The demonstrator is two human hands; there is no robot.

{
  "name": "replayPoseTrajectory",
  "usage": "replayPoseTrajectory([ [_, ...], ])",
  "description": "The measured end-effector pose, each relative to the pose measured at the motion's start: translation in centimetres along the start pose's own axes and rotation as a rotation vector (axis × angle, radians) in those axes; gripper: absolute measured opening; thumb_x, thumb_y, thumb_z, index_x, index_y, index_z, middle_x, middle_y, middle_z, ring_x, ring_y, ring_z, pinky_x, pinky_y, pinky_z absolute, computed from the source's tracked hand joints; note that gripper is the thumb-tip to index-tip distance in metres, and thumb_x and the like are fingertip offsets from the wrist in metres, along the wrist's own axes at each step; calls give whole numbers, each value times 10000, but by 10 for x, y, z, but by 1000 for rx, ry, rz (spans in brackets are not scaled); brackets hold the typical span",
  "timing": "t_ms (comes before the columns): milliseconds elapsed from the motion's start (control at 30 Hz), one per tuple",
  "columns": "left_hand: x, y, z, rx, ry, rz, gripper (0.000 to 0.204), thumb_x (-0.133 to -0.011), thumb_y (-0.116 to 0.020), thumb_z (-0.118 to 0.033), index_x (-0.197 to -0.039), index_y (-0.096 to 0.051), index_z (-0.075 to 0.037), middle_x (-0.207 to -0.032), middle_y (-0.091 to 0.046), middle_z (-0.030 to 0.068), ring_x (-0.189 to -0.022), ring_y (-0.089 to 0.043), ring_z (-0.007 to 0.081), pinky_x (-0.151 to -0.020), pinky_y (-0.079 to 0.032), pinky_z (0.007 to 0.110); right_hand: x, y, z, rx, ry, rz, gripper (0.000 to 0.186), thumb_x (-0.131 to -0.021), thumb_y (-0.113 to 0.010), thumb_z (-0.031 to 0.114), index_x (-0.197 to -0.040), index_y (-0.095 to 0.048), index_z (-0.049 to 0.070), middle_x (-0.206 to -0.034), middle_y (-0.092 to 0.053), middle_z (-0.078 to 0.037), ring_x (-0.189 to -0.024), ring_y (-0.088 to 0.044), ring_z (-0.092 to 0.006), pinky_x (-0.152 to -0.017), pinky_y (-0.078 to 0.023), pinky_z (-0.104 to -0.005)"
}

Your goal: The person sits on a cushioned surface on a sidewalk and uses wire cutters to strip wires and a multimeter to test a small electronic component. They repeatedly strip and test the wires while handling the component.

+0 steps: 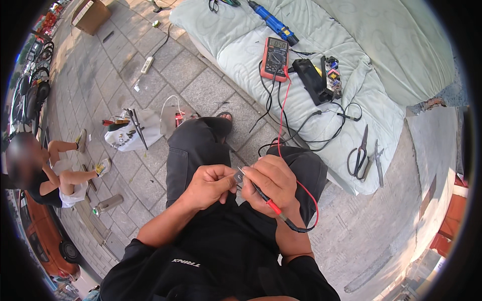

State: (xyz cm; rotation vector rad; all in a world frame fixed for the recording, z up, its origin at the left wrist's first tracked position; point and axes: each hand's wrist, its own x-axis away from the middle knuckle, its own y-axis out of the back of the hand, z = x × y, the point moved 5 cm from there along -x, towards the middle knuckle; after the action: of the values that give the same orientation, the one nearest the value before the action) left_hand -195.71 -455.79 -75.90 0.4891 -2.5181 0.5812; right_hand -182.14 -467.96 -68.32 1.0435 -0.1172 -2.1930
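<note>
In the centre of the head view, my left hand [210, 184] is closed, pinching a small grey-black component [238, 176]. Just right of it, my right hand [268, 183] grips a red-and-black test probe [276, 210] with its tip at that component; whether a second probe is among my fingers I cannot tell. The probe leads run up to a red multimeter [275, 59] with its display lit, on a pale quilted mat [369, 137]. Beside the meter lie an opened black housing [311, 83] and a circuit board with small components [333, 75].
Scissors [359, 158], pliers [377, 165] and a blue cylindrical tool [271, 20] lie on the mat. On the paving are a white bag with tools [130, 130], a bottle [108, 203] and a cardboard box [90, 16]. Another person [45, 180] sits at left near parked two-wheelers and a car.
</note>
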Motion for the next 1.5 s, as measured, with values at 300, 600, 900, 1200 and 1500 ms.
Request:
replayPoseTrajectory([
  [300, -25, -20, -55, -370, -716, 246, 144, -960, -720, 11, -1104, -720, 22, -977, -725, 109, -823, -681, 191, -746, -543, 296, 26, 0, -70, -1148, -951, -488, 112, -968, -605, 13, -1008, -696, -38, -969, -675, -108, -852, -741, -267, -729, -631, -382],
  [600, -71, -28, -71, -503, -691, 92, 102, -928, -772, -27, -1004, -710, -2, -897, -726, 102, -764, -715, 197, -666, -551, 306, 24, 4, -105, -1345, -1144, -647, 121, -974, -573, 29, -993, -658, -56, -1000, -657, -118, -783, -708, -256, -748, -649, -410],
  [900, -98, -15, -55, 16, 6, 194, 154, -1058, -665, -156, -1082, -653, -5, -786, -614, -30, -638, -526, 23, -562, -425, 213, -53, 45, -79, 98, -208, -116, 258, -782, -705, -79, -1038, -681, -49, -1006, -660, -156, -842, -743, -314, -707, -645, -383],
  [1200, -104, -15, -68, 83, -260, 259, 119, -1058, -626, -100, -1096, -621, 12, -857, -660, 60, -738, -586, 136, -712, -479, 286, -45, 50, -100, -32, -409, -181, 159, -861, -650, -48, -1020, -649, -62, -1043, -626, -168, -786, -725, -281, -685, -645, -354],
  [1500, -118, -25, -63, -450, -516, 179, 130, -1021, -677, -110, -1100, -680, -6, -952, -714, 83, -977, -695, 262, -1059, -481, 443, -14, 36, -127, -960, -1102, -455, 192, -1013, -590, 109, -1015, -611, -82, -1015, -533, -176, -697, -716, -256, -633, -646, -383],
])
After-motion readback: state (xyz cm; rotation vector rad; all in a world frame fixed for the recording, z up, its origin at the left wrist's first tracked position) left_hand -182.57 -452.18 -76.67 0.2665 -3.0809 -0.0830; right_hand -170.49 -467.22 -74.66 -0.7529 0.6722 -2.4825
